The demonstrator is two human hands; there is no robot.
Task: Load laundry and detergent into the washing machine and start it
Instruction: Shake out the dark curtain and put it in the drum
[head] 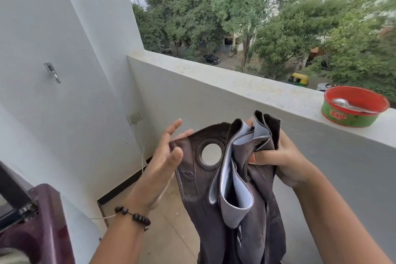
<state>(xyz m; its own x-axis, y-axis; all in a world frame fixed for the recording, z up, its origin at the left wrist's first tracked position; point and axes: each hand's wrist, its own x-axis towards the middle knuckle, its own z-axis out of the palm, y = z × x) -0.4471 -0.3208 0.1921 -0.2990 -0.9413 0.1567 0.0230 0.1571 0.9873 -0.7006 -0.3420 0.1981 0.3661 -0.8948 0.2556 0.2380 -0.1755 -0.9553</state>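
1. At lower left, nearest: washing machine [40, 227], maroon corner w/ dark lid edge.
2. Left hand [162, 163], beaded wrist band; fingers straight and spread, tips touching the curtain's edge.
3. Curtain [242, 178], dark brown w/ pale lining and a ring eyelet, held mid-air centre frame, hanging down.
4. Right hand [282, 161]: fingers curled round bunched top folds.
5. Parapet ledge [235, 83] behind; red-green tub [353, 109] w/ spoon [347, 104] on it, far right.

Balcony ledge with one tub

We see the pale concrete ledge [235, 80] carrying a red-and-green tub [354, 106] near its right end, a metal spoon [347, 104] lying inside; below, tan floor tiles [171, 216]
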